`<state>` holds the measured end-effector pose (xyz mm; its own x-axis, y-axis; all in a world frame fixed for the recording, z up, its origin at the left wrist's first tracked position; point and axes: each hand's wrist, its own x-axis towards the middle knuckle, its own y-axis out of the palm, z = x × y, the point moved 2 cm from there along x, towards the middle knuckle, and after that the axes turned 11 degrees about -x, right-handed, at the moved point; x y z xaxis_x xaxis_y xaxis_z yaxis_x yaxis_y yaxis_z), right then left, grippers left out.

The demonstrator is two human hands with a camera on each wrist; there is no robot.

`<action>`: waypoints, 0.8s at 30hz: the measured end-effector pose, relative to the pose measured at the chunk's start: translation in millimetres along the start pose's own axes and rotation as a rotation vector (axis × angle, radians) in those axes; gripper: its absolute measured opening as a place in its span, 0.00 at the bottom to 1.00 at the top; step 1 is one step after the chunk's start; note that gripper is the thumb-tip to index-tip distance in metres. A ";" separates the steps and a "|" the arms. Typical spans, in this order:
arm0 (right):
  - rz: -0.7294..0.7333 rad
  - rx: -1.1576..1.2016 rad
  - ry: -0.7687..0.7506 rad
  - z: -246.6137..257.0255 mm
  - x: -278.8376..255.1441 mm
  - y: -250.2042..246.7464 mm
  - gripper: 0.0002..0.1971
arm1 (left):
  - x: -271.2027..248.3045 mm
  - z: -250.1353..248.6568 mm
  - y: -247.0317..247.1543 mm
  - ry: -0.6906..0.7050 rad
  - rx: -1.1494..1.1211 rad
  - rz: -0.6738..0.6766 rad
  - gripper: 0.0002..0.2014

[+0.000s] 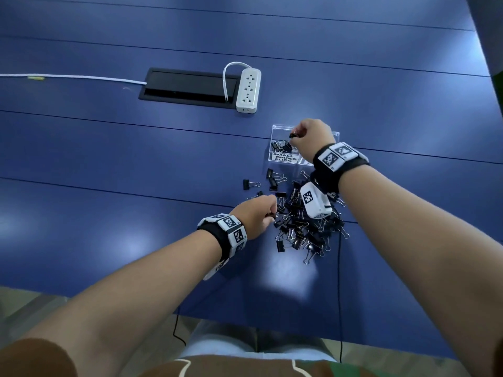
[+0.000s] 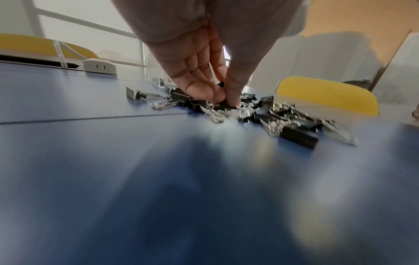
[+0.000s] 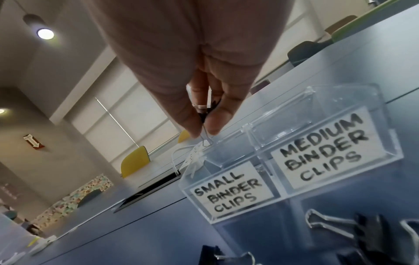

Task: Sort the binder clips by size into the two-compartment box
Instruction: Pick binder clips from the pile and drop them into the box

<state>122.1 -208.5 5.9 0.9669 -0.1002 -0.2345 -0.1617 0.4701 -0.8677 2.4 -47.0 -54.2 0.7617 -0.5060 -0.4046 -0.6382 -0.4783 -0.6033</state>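
Note:
A clear two-compartment box stands on the blue table, labelled "small binder clips" on the left and "medium binder clips" on the right. Several small clips lie in the left compartment. My right hand hovers over that compartment and pinches a small black clip between thumb and finger, its wire handle hanging down. A pile of black binder clips lies nearer to me. My left hand pinches a clip at the pile's left edge.
A white power strip and a black cable hatch lie farther back on the table. A few loose clips lie left of the pile. A thin black cable runs off the table's front edge. Yellow chairs stand beyond.

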 end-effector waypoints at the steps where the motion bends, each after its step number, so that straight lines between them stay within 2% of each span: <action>1: 0.011 -0.018 -0.005 1.8 3.9 1.3 0.07 | 3.6 -2.8 -4.3 -0.003 -0.017 -0.036 0.06; 3: 0.025 -0.025 -0.013 1.8 5.9 4.8 0.09 | 13.0 -9.3 -16.8 -0.002 -0.054 -0.116 0.09; 6: -0.033 0.029 -0.040 -5.6 -4.1 4.6 0.12 | 33.8 -23.2 -43.4 0.045 -0.086 -0.239 0.11; 10: -0.051 0.078 -0.046 -23.1 -42.7 9.9 0.08 | 68.7 -44.0 -78.0 0.081 -0.107 -0.368 0.09; 12: 0.022 0.032 -0.064 -35.0 -68.1 22.7 0.07 | 88.4 -51.4 -88.0 0.073 -0.115 -0.388 0.07; 14: 0.171 -0.043 -0.093 -46.4 -96.2 40.3 0.07 | 104.5 -55.5 -92.8 0.055 -0.116 -0.401 0.06; 17: 0.313 -0.184 -0.199 -57.9 -128.7 66.4 0.06 | 119.6 -57.4 -90.7 0.014 -0.085 -0.387 0.06; 20: 0.293 -0.234 -0.209 -64.0 -137.6 76.2 0.09 | 123.0 -56.5 -84.3 -0.004 -0.090 -0.362 0.09; 24: 0.206 -0.201 -0.149 -69.2 -132.1 72.6 0.08 | 105.8 -56.6 -72.7 0.057 -0.110 -0.369 0.11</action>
<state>-31.1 -221.8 -56.4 0.9256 0.1158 -0.3603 -0.3785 0.2835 -0.8811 123.1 -106.4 -14.3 0.9369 -0.3233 -0.1330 -0.3327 -0.7081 -0.6228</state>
